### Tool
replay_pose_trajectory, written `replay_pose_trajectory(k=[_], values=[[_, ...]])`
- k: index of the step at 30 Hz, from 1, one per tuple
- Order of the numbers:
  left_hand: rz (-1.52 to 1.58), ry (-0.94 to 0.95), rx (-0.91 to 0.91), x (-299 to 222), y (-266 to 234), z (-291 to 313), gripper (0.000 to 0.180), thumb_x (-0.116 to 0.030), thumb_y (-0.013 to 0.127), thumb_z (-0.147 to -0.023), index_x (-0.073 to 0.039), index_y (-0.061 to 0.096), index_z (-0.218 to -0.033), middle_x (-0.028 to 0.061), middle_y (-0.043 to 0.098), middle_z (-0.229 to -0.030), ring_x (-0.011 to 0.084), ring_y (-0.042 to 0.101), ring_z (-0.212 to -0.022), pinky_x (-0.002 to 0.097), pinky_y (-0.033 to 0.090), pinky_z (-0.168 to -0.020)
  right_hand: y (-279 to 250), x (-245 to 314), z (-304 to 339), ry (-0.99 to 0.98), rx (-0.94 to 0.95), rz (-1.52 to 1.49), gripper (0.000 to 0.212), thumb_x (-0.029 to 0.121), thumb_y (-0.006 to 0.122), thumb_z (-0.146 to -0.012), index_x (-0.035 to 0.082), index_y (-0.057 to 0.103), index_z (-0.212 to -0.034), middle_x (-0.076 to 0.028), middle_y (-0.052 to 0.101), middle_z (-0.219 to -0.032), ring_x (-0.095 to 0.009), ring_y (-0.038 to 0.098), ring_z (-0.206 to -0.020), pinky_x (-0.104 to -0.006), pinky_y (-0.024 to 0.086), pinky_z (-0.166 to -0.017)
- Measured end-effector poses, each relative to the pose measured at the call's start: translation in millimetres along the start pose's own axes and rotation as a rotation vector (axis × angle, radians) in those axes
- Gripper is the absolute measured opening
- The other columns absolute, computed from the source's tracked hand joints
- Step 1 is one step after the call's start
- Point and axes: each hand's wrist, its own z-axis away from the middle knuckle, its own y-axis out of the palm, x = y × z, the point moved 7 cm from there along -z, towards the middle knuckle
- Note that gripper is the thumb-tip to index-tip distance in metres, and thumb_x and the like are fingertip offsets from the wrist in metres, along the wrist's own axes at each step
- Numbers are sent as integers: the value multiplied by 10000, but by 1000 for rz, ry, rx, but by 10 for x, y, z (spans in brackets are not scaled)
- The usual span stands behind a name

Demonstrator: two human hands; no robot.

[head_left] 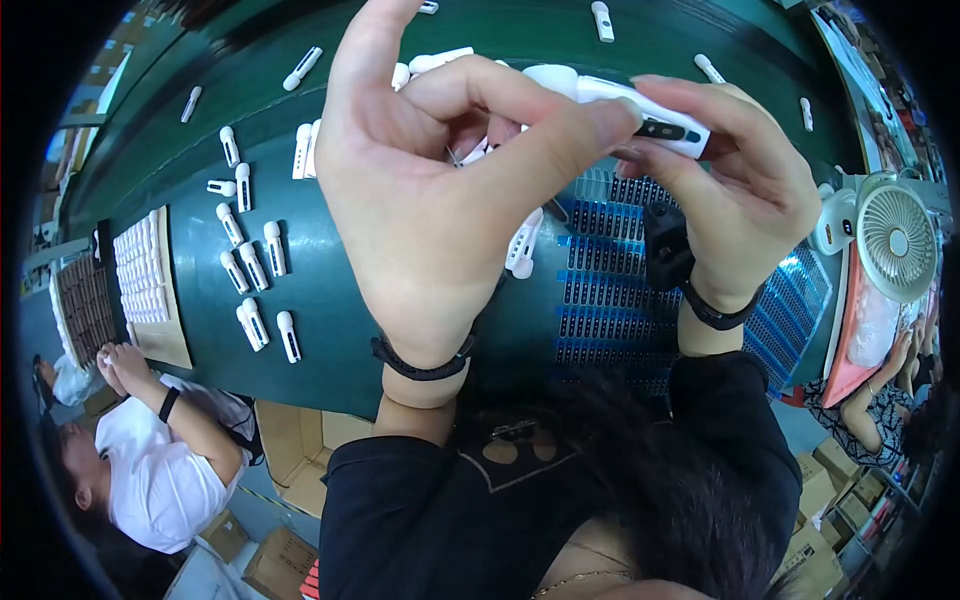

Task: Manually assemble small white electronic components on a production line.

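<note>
Both hands hold one white wand-shaped device (597,90) above the green table. It has a rounded head on the left and a black button strip on its handle. My left hand (430,190) grips it from the left, the thumb lying along the handle at the end of the black strip. The handle's right end is pinched between the thumb and fingers of my right hand (740,175). Below my right hand lie blue sheets of black strips (610,290). Another white wand (523,245) rests on the table beside them, and several more are partly hidden behind my left hand.
Several white wands (254,265) lie scattered on the green table (330,370). At the left stands a tray of white parts (142,270), near a co-worker in a white shirt (165,470). A small fan (895,240) is at the right, with another person's arm (870,390) below it.
</note>
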Motion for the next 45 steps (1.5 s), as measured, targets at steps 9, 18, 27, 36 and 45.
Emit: replay_pose_trajectory(k=[9, 18, 27, 36, 45], values=[[82, -84, 28, 90, 47, -39, 480, 9, 607, -711, -69, 427, -1149, 36, 580, -727, 124, 540, -661, 197, 416, -617, 0, 21, -3, 33, 35, 28, 264, -96, 615, -650, -88, 564, -909, -148, 583, -842, -160, 585, -703, -207, 488, -615], [163, -166, 38, 142, 127, -10, 492, 16, 610, -703, -38, 408, -1148, 41, 570, -716, 108, 528, -650, 195, 410, -601, 12, 107, -8, -15, -17, 68, 262, -88, 628, -644, -80, 572, -900, -138, 588, -825, -151, 580, -707, -202, 467, -622], [241, -230, 34, 266, 162, -174, 506, 23, 613, -695, -6, 388, -1147, 46, 560, -704, 93, 517, -638, 193, 403, -585, 78, -180, 13, 167, 58, -31, 223, -91, 586, -686, -92, 561, -908, -144, 575, -852, -166, 593, -686, -195, 483, -578], [35, -158, 63, 420, 73, -332, 578, 65, 574, -689, 9, 314, -1202, 67, 568, -722, 123, 536, -651, 202, 419, -611, 237, -445, -10, 243, 95, -69, 205, -29, 627, -684, -40, 593, -887, -72, 582, -763, -115, 589, -620, -169, 469, -531], [-344, 21, -326, 523, -393, -433, 526, 84, 531, -709, -1, 338, -1191, 75, 561, -749, 127, 543, -654, 188, 428, -610, 702, -2023, -460, 567, 301, -378, 305, 90, 573, -760, -55, 498, -1018, -82, 600, -762, -113, 561, -662, -225, 458, -591]])
